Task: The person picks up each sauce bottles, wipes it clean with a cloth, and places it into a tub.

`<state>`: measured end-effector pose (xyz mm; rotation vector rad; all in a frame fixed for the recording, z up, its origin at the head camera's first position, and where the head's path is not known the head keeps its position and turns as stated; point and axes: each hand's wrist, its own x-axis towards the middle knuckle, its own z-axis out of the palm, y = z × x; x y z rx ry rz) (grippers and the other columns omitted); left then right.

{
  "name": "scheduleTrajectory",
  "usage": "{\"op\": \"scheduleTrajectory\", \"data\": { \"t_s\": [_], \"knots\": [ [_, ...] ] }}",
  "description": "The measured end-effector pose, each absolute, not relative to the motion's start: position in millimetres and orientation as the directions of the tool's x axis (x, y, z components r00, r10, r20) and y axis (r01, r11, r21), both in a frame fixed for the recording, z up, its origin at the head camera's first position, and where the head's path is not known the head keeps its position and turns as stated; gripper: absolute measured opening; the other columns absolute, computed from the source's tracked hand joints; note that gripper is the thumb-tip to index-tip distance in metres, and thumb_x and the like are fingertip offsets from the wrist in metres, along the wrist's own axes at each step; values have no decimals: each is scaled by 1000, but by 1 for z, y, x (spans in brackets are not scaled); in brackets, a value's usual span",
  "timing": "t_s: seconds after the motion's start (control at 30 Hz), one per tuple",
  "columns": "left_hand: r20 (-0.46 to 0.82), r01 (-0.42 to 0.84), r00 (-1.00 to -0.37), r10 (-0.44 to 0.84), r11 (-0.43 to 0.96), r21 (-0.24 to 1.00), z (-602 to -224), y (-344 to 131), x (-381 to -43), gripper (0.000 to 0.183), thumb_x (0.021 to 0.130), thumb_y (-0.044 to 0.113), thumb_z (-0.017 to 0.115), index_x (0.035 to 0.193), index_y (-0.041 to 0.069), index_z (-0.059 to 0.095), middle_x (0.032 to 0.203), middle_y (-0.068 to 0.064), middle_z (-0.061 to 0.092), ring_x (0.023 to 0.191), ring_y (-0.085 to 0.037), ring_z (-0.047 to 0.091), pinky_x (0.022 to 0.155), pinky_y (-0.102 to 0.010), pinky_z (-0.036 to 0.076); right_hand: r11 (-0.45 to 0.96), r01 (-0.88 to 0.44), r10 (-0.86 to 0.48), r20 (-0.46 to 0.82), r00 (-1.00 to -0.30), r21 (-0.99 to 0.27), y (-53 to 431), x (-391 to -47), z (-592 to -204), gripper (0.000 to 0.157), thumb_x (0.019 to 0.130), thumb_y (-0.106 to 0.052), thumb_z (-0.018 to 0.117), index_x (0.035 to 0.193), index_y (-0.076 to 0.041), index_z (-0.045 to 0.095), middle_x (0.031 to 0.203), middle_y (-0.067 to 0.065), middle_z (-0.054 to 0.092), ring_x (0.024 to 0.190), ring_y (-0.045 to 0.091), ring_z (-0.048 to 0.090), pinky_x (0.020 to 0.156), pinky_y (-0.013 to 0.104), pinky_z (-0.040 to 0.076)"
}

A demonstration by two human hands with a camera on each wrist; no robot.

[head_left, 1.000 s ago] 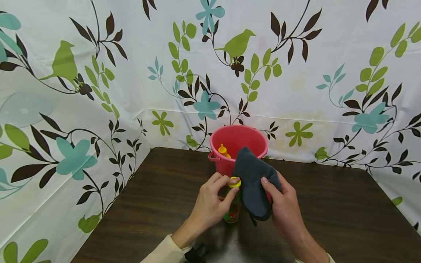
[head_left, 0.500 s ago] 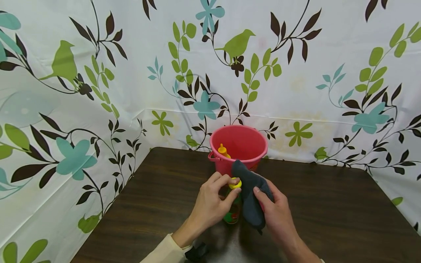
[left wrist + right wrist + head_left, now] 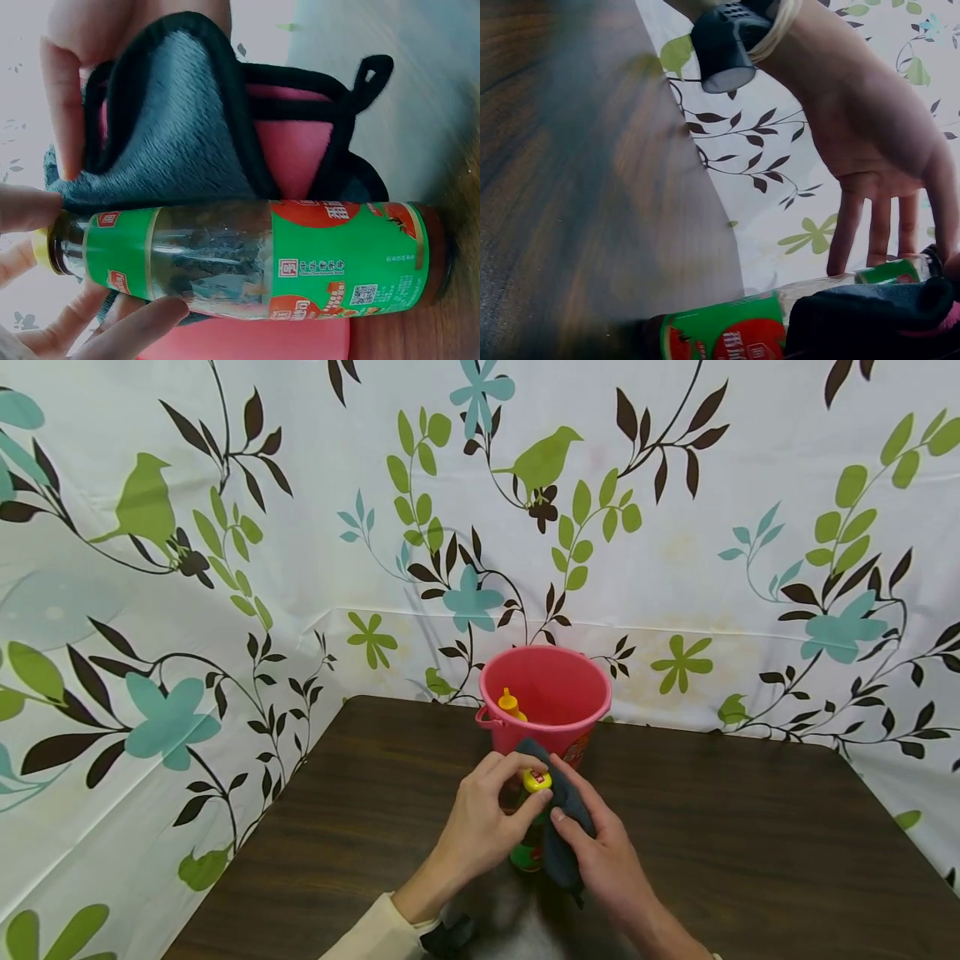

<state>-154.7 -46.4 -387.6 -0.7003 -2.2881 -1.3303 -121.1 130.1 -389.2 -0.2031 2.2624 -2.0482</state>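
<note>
A glass bottle [image 3: 217, 255] with green and red labels and a yellow cap [image 3: 537, 780] stands upright, its base at the table. My left hand [image 3: 480, 814] pinches it at the cap with thumb and fingers; other fingers reach along the neck in the left wrist view. In my right hand [image 3: 607, 852] is a grey plush cleaning cloth [image 3: 172, 127] with black edging, a pink side and a small hanging loop. The cloth lies along the bottle's right side in the head view, covering part of it. Its black edge overlaps the bottle in the right wrist view.
Just behind the hands stands a pink bucket [image 3: 555, 681] with a yellow-nozzled bottle [image 3: 509, 702] inside. The dark wood table [image 3: 750, 843] meets a white patterned curtain [image 3: 675, 568] at its back and left. A black camera [image 3: 727, 45] sits on the left wrist.
My right hand has moved left and slightly down with the cloth, from beside the bottle to up against it. The left hand stays at the cap; its top shows more now.
</note>
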Motion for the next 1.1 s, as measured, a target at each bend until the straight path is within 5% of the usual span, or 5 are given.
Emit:
{"op": "scheduleTrajectory", "data": {
  "t_s": [0.33, 0.53, 0.83, 0.93, 1.1],
  "knots": [
    [452, 512, -859, 240, 366, 777, -382, -50, -155, 22, 96, 20, 75, 117, 26, 72, 101, 7, 64, 93, -15, 66, 87, -37, 62, 107, -9, -193, -12, -981, -994, 123, -125, -401, 60, 111, -22, 53, 165, -38, 31, 171, 4, 35, 150, 33, 44, 120, 60, 44],
    [434, 503, -863, 260, 355, 788, -379, -50, -156, 20, 97, 20, 74, 116, 25, 71, 102, 7, 64, 95, -14, 65, 87, -36, 62, 175, -46, -178, 15, -984, -983, 121, -127, -413, 58, 111, -25, 54, 165, -30, 33, 168, 7, 42, 147, 31, 47, 118, 52, 42],
    [406, 482, -874, 268, 367, 795, -380, -51, -157, 22, 96, 21, 75, 117, 28, 70, 104, 9, 64, 95, -10, 64, 89, -29, 60, 254, -39, -175, -6, -985, -966, 125, -129, -434, 59, 111, -30, 54, 166, -30, 33, 167, 7, 44, 150, 31, 47, 119, 56, 42],
    [405, 481, -875, 267, 374, 793, -379, -52, -157, 23, 96, 22, 74, 117, 28, 70, 105, 9, 64, 96, -10, 64, 89, -29, 59, 259, -27, -215, -30, -976, -965, 130, -133, -440, 60, 111, -30, 54, 167, -29, 32, 168, 7, 44, 151, 30, 45, 119, 52, 41],
    [401, 481, -875, 273, 380, 790, -378, -53, -157, 22, 97, 24, 74, 118, 28, 69, 106, 8, 64, 96, -12, 63, 88, -31, 59, 261, -27, -371, -75, -926, -965, 145, -142, -442, 64, 112, -29, 50, 170, -23, 23, 174, 12, 32, 159, 36, 32, 126, 64, 29]
  ]
}}
